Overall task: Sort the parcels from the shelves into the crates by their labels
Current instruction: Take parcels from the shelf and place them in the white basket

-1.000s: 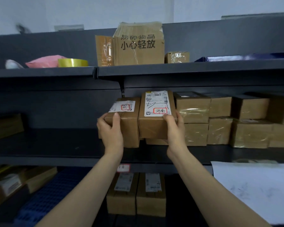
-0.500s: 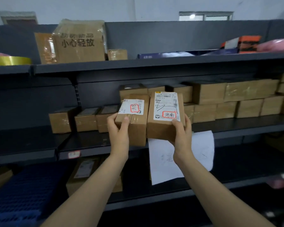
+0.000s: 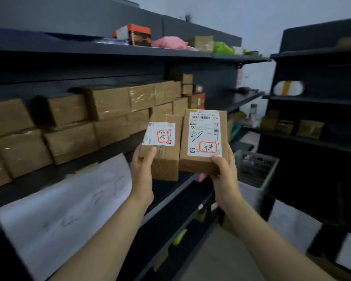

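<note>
1. Since half a second ago my view swings right along the rack. The two parcels were held up in front of the stacked boxes (image 3: 69, 122). Now they sit towards the aisle end, clear of the middle shelf (image 3: 89, 161). A grey crate (image 3: 257, 171) has come into view just beyond them.
2. The left hand (image 3: 143, 171) grips the smaller parcel (image 3: 166, 159) from below. Its thumb lies across the front face just under the white label, and its fingers are hidden behind the box.
3. The right hand (image 3: 224, 175) grips the larger parcel (image 3: 199, 163) by its lower right corner. The thumb presses on the bottom edge of the label, and the fingers are out of sight behind.
4. Both parcels stand upright, side by side in the air, labels facing me. Each label has handwritten characters in a red box. I cannot tell whether their inner edges touch.
5. The crate is low on the floor to the right of the parcels, between the two racks, well apart from both hands.
6. A white paper sheet (image 3: 65, 209) hangs from the shelf edge below the stacked boxes.
7. On the top shelf there is an orange box (image 3: 138, 34), a pink bag (image 3: 168, 42) and a green bag (image 3: 223, 47).
8. A second dark rack (image 3: 312, 102) stands at the right and holds a white package (image 3: 288, 88).
</note>
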`<state>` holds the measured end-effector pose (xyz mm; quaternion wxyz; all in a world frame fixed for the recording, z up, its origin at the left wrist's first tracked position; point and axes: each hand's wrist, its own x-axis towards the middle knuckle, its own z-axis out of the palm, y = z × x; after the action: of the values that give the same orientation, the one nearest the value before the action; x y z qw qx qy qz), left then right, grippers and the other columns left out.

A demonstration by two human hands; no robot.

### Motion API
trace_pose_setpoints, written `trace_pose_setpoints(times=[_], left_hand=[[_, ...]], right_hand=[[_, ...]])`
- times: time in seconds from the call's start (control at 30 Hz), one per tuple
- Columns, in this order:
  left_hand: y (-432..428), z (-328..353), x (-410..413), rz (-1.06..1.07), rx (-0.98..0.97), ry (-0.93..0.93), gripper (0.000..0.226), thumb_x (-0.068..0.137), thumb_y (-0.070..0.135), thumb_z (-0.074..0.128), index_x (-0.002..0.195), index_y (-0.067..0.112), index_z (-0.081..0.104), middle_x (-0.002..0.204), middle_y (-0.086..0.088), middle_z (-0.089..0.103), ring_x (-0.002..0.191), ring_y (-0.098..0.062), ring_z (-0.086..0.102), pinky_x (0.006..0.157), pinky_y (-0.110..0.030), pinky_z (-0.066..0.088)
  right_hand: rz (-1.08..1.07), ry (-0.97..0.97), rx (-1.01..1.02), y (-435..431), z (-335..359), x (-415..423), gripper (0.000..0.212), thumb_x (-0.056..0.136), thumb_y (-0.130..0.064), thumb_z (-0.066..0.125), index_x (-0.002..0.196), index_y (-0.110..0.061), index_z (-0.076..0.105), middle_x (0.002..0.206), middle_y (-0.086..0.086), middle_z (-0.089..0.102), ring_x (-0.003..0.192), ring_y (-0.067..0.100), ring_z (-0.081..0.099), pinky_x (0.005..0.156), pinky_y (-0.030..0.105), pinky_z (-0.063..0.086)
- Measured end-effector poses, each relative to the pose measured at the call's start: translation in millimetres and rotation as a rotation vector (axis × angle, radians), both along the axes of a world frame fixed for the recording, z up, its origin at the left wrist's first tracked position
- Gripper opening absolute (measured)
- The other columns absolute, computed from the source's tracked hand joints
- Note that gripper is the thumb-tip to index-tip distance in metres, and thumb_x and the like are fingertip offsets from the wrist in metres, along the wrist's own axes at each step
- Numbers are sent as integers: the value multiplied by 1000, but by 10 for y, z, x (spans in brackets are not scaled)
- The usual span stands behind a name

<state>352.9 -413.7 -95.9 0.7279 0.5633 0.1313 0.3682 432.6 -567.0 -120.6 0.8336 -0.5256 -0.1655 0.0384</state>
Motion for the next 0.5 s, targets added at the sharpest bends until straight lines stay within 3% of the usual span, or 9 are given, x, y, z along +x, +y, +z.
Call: trace_pose_setpoints(times=[0.07, 0.13, 0.23, 0.4, 0.5], left_hand=[[-224, -55, 418, -78, -22, 13, 31, 88, 32, 62, 118, 36, 56, 116, 4, 66, 108, -14, 60, 92, -38, 47], [-498, -112, 888, -173, -36, 29, 26, 88, 30, 62, 112, 39, 58, 111, 4, 66, 102, -15, 62, 79, -36, 51], [-950, -198, 1575, -283, -29, 47, 34, 88, 30, 61, 121, 34, 54, 110, 0, 65, 96, -17, 64, 63, -33, 54], [-1594, -279, 2654, -379, -62, 78, 41, 86, 28, 65, 125, 33, 54, 116, -4, 65, 107, -24, 63, 83, -43, 54], [-1848, -354, 3172, -435, -58, 127, 51, 67, 47, 72, 116, 44, 57, 122, 1, 63, 115, -24, 59, 98, -52, 46]], right_hand=[[-46, -8, 23, -312, -70, 256, 80, 71, -32, 67, 144, -32, 36, 126, -1, 64, 112, 22, 62, 91, 40, 51], [-97, -13, 51, -648, -135, 595, 74, 75, -24, 63, 143, -29, 36, 121, -2, 67, 108, 15, 65, 94, 41, 52], [-188, -6, -18, -1152, -221, 1134, 74, 74, -30, 63, 143, -33, 36, 124, -2, 63, 108, 13, 64, 98, 43, 49], [-302, 36, -58, -1880, -288, 2030, 76, 74, -32, 63, 144, -33, 33, 124, -5, 62, 112, 13, 60, 97, 37, 48], [-355, 68, -45, -2179, -320, 2482, 61, 88, -21, 61, 144, -30, 35, 124, -3, 61, 107, 12, 61, 88, 31, 50]])
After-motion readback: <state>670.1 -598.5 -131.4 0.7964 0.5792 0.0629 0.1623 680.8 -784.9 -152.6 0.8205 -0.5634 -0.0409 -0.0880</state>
